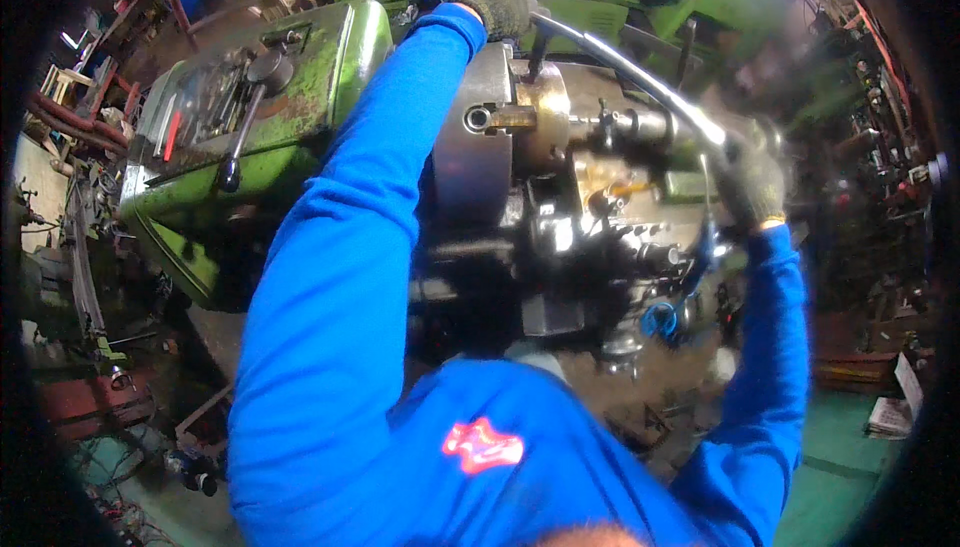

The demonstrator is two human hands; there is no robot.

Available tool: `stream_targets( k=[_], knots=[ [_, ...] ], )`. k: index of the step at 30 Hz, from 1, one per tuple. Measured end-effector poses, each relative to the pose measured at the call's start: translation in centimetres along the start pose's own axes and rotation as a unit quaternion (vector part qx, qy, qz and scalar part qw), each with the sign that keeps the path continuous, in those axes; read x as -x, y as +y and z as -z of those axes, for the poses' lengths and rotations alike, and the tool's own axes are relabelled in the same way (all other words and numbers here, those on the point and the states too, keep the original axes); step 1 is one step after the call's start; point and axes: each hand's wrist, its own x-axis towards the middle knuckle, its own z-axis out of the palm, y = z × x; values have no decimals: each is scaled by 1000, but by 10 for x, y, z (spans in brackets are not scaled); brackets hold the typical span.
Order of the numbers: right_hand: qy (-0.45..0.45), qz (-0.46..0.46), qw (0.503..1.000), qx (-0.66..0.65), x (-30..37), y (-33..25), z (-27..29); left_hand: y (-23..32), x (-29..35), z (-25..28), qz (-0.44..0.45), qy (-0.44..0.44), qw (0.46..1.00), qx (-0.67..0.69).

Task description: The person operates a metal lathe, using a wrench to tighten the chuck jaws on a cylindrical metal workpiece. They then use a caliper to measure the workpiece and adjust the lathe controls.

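A long shiny metal bar (630,71) stretches across above the lathe; it looks curved in this wide view. My left hand (495,4), in a grey work glove, is closed at the bar's left end, over the top of the chuck. My right hand (750,179), gloved too, grips the other end, to the right and nearer to me. Below the left end, a dark upright shaft (538,52) meets the top of the work. The steel lathe chuck (470,172) sits under my left forearm, with a jaw (512,118) against a brass-coloured round workpiece (548,112).
The green headstock (350,57) stands left, with a ball-ended lever (232,162) and loose tools on top. The tool carriage (640,247) lies below the bar, near a blue coiled hose (660,321). A red-handled tool (172,135) rests on the headstock.
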Motion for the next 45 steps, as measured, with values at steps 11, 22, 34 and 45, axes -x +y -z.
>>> stream_targets(
  k=[11,22,34,45],
  knots=[
    [-339,75,833,-432,-39,62,3,28,16,16,97,74,989,-85],
    [-503,54,599,-621,-72,51,-22,17,27,4,61,114,991,-28],
    [-473,-16,566,-675,-45,33,-10,14,17,-5,12,131,991,-30],
    [-312,209,827,-418,-54,19,12,6,10,4,27,87,995,-39]
  ],
)
